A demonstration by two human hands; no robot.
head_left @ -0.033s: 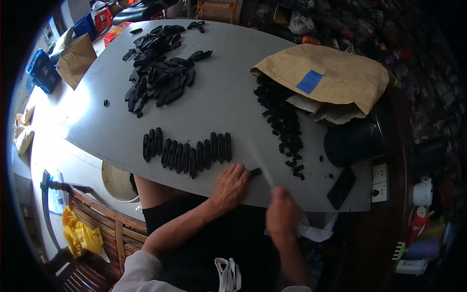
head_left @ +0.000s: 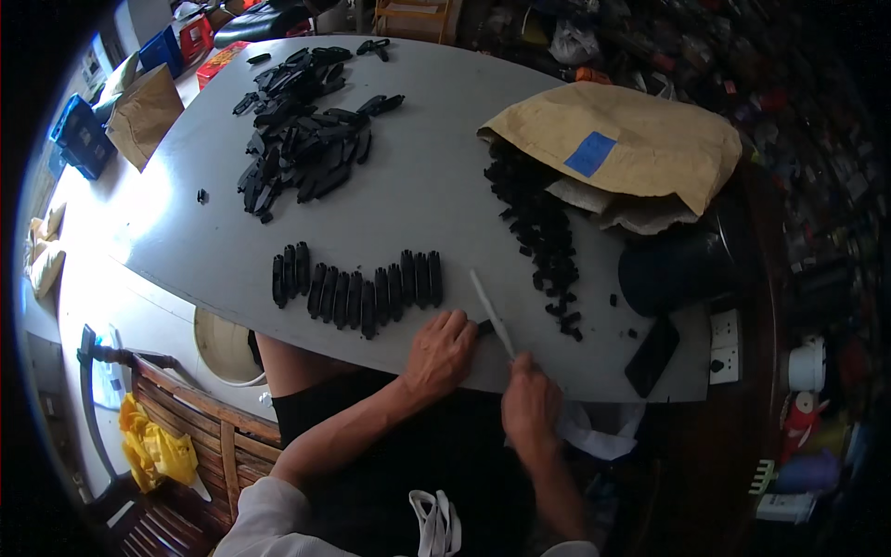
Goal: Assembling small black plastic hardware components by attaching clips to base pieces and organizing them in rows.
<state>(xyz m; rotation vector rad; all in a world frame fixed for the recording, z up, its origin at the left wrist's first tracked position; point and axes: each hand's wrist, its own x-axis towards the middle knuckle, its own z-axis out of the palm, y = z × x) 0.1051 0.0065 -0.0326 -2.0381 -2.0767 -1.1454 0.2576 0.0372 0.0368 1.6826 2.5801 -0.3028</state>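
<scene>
Near the table's front edge my left hand [head_left: 443, 351] is closed on a small black plastic piece [head_left: 484, 328], whose end pokes out past the fingers. My right hand [head_left: 531, 401] grips a slim, pale stick-like tool [head_left: 488, 306]. The tool slants up and to the left, crossing close to the piece's tip; whether they touch I cannot tell. Beyond my left hand stands an uneven row of black elongated plastic parts [head_left: 355, 299], side by side. A heap of similar parts [head_left: 302, 139] lies at the far left, and many small black pieces [head_left: 543, 237] spill across the right.
A brown paper bag [head_left: 640, 139] with a blue patch lies over the small pieces. At the table's right edge are a black phone [head_left: 652, 357] and a dark cylindrical container [head_left: 677, 274]. A wooden chair [head_left: 200, 408] with yellow bags stands at the left.
My right hand has shifted slightly up and to the left, and the tool, blurred before, now shows sharply. My left hand keeps its place on the black piece.
</scene>
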